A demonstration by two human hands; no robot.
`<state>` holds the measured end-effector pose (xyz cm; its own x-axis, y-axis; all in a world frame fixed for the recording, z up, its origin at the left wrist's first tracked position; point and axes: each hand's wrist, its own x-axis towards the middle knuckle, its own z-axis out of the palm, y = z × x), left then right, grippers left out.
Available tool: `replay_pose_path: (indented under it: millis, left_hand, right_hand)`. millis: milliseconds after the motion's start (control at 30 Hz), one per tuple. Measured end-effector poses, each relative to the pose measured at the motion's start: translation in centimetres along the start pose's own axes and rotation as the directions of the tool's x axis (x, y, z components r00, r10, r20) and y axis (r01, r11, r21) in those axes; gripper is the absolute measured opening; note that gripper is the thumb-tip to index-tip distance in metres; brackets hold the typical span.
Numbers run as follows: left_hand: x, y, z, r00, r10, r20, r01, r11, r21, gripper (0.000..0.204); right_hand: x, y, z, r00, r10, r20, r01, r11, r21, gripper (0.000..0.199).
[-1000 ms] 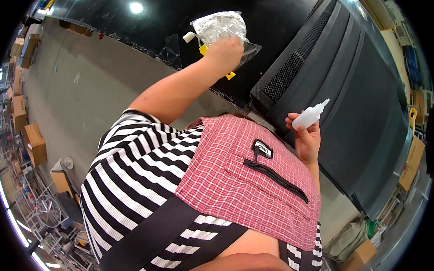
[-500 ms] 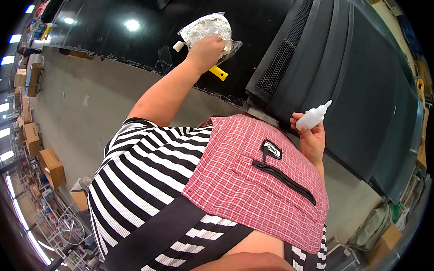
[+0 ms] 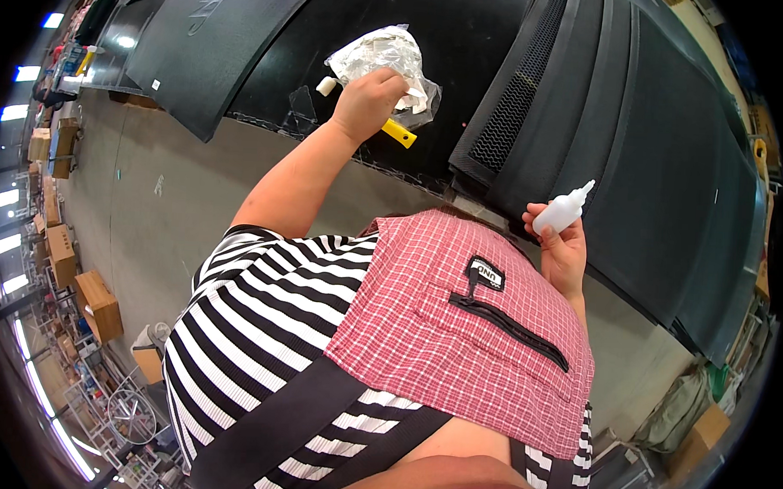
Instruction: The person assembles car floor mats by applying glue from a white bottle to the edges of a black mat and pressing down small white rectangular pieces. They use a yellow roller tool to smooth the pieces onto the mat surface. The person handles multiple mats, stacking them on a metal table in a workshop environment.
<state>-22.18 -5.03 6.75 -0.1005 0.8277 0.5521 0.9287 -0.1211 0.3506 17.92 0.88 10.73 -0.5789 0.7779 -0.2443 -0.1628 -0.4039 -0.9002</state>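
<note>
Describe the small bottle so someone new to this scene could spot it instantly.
Start at the large black ribbed panel on the right. In front of its lower edge, the right hand holds the white squeeze bottle: the only white, nozzle-tipped thing there, its tip pointing up and right.

The plastic bag (image 3: 382, 59) lies on the table (image 3: 468, 40) at twelve o'clock, under the left hand (image 3: 368, 101). The scraper (image 3: 400, 134) lies just beside the bag. At three o'clock, the right hand (image 3: 564, 250) holds the squeeze bottle (image 3: 563, 209).
</note>
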Motion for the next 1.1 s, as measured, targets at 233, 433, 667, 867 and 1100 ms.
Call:
replay_pose_path:
  millis: [233,433,667,867,1100]
  left_hand:
    - [-0.2,0.0,-0.4,0.998,-0.053,-0.033,0.050,0.995,-0.085,0.002]
    - [1.1,1.3,-1.8,0.975,-0.219,-0.047,0.199,0.943,-0.266,0.004]
    - [1.5,3.2,-3.1,0.976,-0.203,-0.082,0.162,0.922,-0.351,0.008]
    - [1.2,2.7,-3.9,0.854,-0.473,0.217,0.514,0.702,-0.492,0.011]
    - [0.8,1.7,1.1,0.861,-0.431,0.269,0.418,0.902,0.108,0.020]
  right_hand:
    - [-0.1,0.2,0.3,1.000,0.011,-0.021,-0.011,1.000,0.013,0.037]
    - [-0.2,0.1,0.6,1.000,0.016,-0.021,-0.016,1.000,0.021,0.036]
    - [-0.3,0.2,0.6,0.999,0.029,-0.040,-0.029,0.999,0.019,0.035]
    - [-0.5,0.3,0.5,0.999,0.018,-0.050,-0.016,0.999,0.041,0.033]
    - [-0.3,0.9,-0.1,0.998,0.033,-0.051,-0.028,0.995,0.092,0.031]
